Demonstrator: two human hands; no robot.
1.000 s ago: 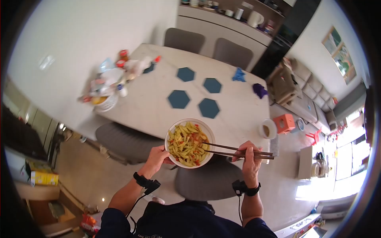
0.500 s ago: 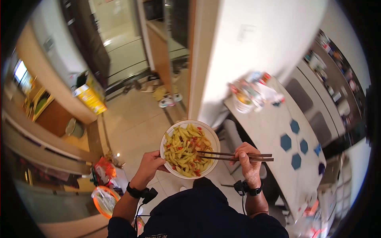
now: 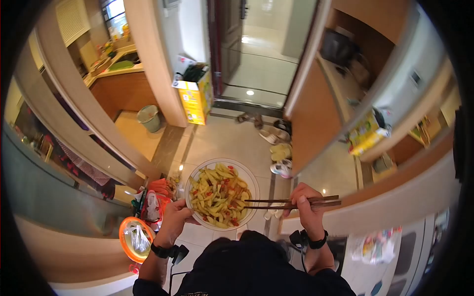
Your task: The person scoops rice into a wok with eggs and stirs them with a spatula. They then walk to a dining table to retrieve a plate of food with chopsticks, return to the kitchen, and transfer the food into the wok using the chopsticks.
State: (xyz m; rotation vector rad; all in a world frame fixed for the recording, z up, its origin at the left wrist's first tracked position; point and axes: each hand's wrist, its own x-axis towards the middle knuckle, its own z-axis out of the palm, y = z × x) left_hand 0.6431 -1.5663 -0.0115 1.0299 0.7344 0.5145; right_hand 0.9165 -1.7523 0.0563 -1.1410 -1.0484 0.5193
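A white bowl (image 3: 255,183) full of yellow-green sliced food with red bits (image 3: 220,195) is in front of my body. My left hand (image 3: 174,219) grips its left rim, with the fingers partly hidden under it. My right hand (image 3: 307,206) is closed around a pair of dark brown chopsticks (image 3: 286,202), to the right of the bowl. Their tips reach over the right side of the bowl, at the food's edge; whether they touch it I cannot tell. Both wrists wear black bands with small devices.
An open doorway (image 3: 261,64) is ahead, with shoes (image 3: 280,152) on the floor and a yellow box (image 3: 192,98) beside it. A grey-green bin (image 3: 149,118) stands at left. Bags (image 3: 157,200) and an orange-rimmed bucket (image 3: 123,246) are near my left arm. The table (image 3: 363,276) is lower right.
The view has swung left from the dining table to the doorway. The bowl and chopsticks have come along in my hands, and the table has slid to the lower right.
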